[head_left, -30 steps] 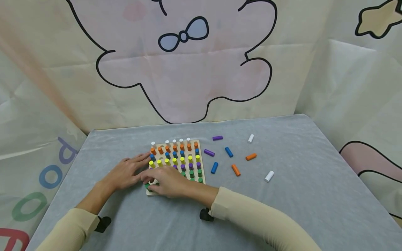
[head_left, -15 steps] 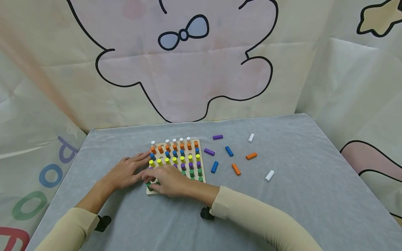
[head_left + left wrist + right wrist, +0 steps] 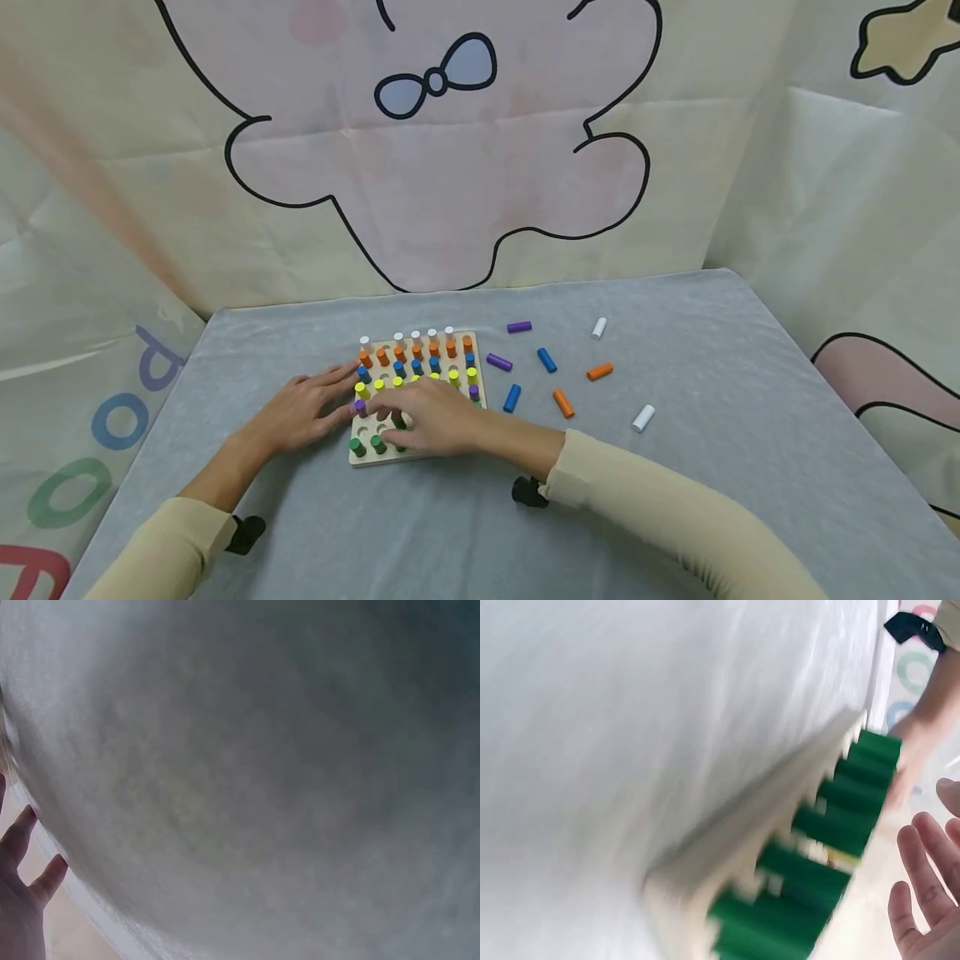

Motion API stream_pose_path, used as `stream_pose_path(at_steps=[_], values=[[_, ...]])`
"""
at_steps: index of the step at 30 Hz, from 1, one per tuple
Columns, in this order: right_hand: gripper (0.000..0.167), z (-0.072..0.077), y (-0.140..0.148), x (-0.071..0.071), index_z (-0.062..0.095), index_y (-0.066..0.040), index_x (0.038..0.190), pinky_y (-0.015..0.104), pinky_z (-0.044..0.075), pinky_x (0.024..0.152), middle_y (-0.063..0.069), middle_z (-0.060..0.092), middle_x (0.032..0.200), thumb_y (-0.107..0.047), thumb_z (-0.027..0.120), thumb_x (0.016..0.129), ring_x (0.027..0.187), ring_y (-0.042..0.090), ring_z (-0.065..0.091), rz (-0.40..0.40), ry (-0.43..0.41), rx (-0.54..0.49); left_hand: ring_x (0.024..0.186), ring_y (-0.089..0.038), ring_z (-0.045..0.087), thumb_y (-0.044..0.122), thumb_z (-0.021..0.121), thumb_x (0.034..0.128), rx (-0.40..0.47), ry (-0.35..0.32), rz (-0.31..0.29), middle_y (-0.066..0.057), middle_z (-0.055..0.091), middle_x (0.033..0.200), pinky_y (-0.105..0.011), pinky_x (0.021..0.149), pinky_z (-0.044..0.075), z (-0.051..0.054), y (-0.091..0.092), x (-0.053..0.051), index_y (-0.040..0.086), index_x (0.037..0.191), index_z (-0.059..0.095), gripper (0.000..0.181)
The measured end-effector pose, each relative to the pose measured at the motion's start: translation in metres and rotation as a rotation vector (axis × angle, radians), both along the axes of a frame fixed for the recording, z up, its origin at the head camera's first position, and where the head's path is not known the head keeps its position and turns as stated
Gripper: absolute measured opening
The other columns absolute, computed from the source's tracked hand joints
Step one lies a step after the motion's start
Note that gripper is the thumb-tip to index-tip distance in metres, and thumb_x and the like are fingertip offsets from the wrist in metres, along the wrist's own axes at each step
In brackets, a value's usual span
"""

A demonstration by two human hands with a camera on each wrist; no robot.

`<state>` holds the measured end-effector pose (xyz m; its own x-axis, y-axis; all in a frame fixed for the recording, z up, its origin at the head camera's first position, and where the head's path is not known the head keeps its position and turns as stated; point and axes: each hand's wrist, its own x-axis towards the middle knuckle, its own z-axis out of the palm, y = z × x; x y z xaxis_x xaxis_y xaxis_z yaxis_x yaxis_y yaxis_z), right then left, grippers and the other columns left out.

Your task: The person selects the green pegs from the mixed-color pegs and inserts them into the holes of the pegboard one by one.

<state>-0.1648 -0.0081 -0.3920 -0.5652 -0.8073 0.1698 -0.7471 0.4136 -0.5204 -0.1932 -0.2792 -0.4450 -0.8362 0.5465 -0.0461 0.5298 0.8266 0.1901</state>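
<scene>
A wooden pegboard (image 3: pixel 408 457) with rows of coloured pegs lies on the cloth. My left hand (image 3: pixel 303 408) rests along its left edge, fingers extended. Above the board's front half is my right hand (image 3: pixel 438 417), fingers spread and slightly bent, with nothing seen between them in the right wrist view. Its palm hides several middle pegs. A green peg (image 3: pixel 357 447) stands in the front left corner, beside another green peg (image 3: pixel 378 444). Behind them stand a purple peg (image 3: pixel 360 407) and a yellow peg (image 3: pixel 362 390). The front green row (image 3: pixel 847 791) is blurred in the right wrist view.
Right of the board lie loose pegs: purple (image 3: pixel 499 362), blue (image 3: pixel 547 360), orange (image 3: pixel 563 403) and white (image 3: pixel 642 418), among others. Grey cloth (image 3: pixel 600 475) covers the table. A printed curtain (image 3: pixel 465 183) hangs behind its back edge.
My right hand has let go of the green peg at the front left corner, now upright in its hole, and has moved right over the board. The left hand stays put.
</scene>
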Motion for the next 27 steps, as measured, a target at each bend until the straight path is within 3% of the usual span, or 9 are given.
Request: stream_pose_path(at_steps=[6,12,19,23,27], values=[[0.031,0.016,0.037,-0.012,0.068,-0.010,0.123,0.020,0.050,0.073,0.001,0.073,0.104,-0.022,0.070,0.095,0.087,0.014,0.067,-0.047,-0.002,0.026,0.141,-0.043,0.037,0.052,0.050,0.0990,-0.015,-0.014,0.005,-0.015,0.036,0.157,-0.067,0.102,0.036,0.002,-0.003,0.001,0.008,0.150,0.044,0.068],[0.032,0.031,0.078,-0.028,0.068,-0.010,0.122,0.026,0.051,0.080,0.002,0.072,0.112,-0.027,0.069,0.095,0.094,0.015,0.065,-0.114,-0.046,0.145,0.140,-0.042,0.039,0.050,0.052,0.0987,-0.010,-0.011,-0.008,-0.015,0.037,0.157,-0.066,0.101,0.038,0.003,-0.007,0.001,0.008,0.150,0.045,0.067],[0.033,0.036,0.127,-0.043,0.068,-0.011,0.122,0.032,0.052,0.082,0.005,0.071,0.113,-0.031,0.068,0.095,0.097,0.019,0.064,-0.194,-0.083,0.238,0.120,-0.037,0.061,0.042,0.062,0.0956,-0.002,0.063,-0.069,-0.016,0.047,0.150,-0.060,0.093,0.047,0.007,-0.010,-0.001,0.004,0.140,0.057,0.058],[0.040,0.034,0.158,-0.047,0.065,-0.009,0.126,0.035,0.053,0.082,0.008,0.069,0.118,-0.036,0.066,0.096,0.101,0.022,0.065,-0.228,-0.145,0.277,0.107,-0.036,0.067,0.040,0.066,0.0925,-0.005,0.084,-0.077,-0.017,0.052,0.146,-0.057,0.090,0.050,0.010,-0.009,-0.002,0.004,0.135,0.062,0.056],[0.049,0.036,0.190,-0.051,0.059,-0.006,0.133,0.039,0.054,0.083,0.015,0.066,0.123,-0.040,0.063,0.097,0.107,0.025,0.063,-0.261,-0.271,0.331,0.105,-0.035,0.068,0.040,0.068,0.0917,0.011,0.077,-0.044,-0.017,0.058,0.140,-0.056,0.092,0.050,0.013,-0.008,-0.004,0.005,0.132,0.065,0.053]])
